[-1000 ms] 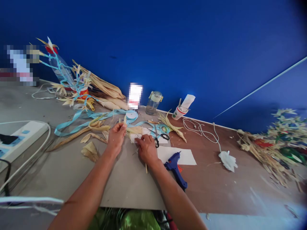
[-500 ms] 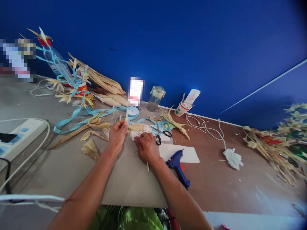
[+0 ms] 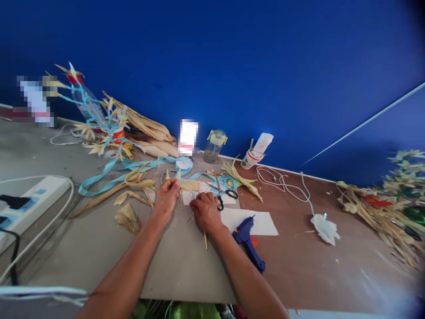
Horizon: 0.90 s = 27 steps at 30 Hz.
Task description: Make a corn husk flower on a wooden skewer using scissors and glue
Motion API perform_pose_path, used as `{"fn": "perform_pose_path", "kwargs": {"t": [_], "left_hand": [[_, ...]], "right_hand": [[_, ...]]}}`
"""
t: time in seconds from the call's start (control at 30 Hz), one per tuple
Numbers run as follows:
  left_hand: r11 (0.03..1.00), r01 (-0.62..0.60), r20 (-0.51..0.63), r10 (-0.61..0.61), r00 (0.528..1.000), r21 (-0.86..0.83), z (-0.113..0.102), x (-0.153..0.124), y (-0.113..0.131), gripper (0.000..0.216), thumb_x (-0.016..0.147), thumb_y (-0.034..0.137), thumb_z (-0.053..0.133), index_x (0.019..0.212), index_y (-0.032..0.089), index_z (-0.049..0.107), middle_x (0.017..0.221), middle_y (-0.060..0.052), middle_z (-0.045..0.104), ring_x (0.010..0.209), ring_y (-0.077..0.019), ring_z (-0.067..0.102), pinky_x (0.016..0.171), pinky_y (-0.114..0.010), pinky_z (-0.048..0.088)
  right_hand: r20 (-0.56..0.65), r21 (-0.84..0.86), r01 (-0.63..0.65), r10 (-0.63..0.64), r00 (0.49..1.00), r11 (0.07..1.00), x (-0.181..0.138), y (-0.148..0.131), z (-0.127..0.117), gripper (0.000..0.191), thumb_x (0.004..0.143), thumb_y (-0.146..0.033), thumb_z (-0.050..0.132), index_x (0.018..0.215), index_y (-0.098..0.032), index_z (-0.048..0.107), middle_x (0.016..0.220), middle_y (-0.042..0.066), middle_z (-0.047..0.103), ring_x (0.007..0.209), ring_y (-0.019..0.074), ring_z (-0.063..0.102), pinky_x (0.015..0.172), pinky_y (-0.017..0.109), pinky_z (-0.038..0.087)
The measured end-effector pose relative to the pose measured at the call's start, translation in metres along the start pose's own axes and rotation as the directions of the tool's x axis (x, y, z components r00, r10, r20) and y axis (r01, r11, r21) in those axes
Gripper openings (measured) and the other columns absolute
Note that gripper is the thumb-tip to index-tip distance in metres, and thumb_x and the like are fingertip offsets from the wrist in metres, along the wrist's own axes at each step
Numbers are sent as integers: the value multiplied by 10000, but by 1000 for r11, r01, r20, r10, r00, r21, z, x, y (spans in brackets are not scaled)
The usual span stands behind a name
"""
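My left hand [image 3: 166, 196] is closed in a pinch on a pale corn husk piece [image 3: 189, 185] over the grey board [image 3: 99, 239]. My right hand [image 3: 206, 211] is curled shut beside it, its fingers on the same husk, and a thin stick [image 3: 205, 240] pokes out below the wrist. Black-handled scissors [image 3: 224, 195] lie just right of my right hand on white paper [image 3: 259, 220]. A blue glue gun [image 3: 249, 241] lies by my right forearm.
Light blue ribbon [image 3: 109, 170] and its roll [image 3: 183, 164] trail across the table among loose husks [image 3: 128, 217]. A jar [image 3: 213, 145], paper cup [image 3: 250, 158], white cable [image 3: 285, 181], power strip [image 3: 29, 201] and dried husk bundles [image 3: 381, 212] lie around.
The view has dipped a little, so everything sits slightly lower in the frame. Both hands stay together on the husk with only small finger shifts.
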<state>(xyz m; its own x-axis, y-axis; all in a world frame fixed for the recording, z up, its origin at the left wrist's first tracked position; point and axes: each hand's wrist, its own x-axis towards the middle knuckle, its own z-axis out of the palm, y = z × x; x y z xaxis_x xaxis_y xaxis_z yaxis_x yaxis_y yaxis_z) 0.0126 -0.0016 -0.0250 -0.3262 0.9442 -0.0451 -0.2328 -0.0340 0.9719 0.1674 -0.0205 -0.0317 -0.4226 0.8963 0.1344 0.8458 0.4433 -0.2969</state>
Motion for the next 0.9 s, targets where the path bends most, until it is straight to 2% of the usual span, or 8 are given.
{"fn": "perform_pose_path", "kwargs": {"t": [0.27, 0.53, 0.8, 0.9], "left_hand": [[999, -2, 73, -2, 997, 55, 2, -4, -2, 247, 718, 404, 634, 693, 168, 566, 526, 62, 401, 478, -72, 332, 461, -216, 239], [1000, 15, 68, -16, 998, 18, 1, -4, -2, 234, 723, 382, 640, 686, 167, 556, 523, 65, 391, 489, -70, 313, 468, -213, 233], [1000, 22, 72, -24, 997, 21, 3, -5, -4, 248, 715, 398, 644, 691, 165, 560, 512, 68, 392, 474, -69, 317, 463, -213, 230], [1000, 10, 72, -11, 997, 18, 3, -4, -5, 255, 701, 400, 655, 695, 162, 563, 515, 67, 398, 484, -70, 328, 470, -212, 243]], "right_hand": [[31, -109, 79, -76, 997, 991, 8, 0, 8, 158, 878, -173, 483, 887, -186, 640, 961, 73, 586, 941, 230, 416, 799, 346, 302], [14, -26, 116, -115, 993, 993, 5, 7, -2, 144, 868, -189, 524, 933, -202, 651, 952, 55, 606, 942, 209, 435, 798, 330, 302], [36, -112, 127, -124, 992, 985, 10, 5, 3, 141, 872, -176, 494, 860, -155, 634, 927, 87, 607, 918, 229, 431, 803, 348, 303], [21, -80, 137, -136, 991, 987, 9, 4, -2, 135, 863, -150, 494, 870, -148, 629, 929, 90, 602, 912, 223, 428, 794, 343, 304]]}}
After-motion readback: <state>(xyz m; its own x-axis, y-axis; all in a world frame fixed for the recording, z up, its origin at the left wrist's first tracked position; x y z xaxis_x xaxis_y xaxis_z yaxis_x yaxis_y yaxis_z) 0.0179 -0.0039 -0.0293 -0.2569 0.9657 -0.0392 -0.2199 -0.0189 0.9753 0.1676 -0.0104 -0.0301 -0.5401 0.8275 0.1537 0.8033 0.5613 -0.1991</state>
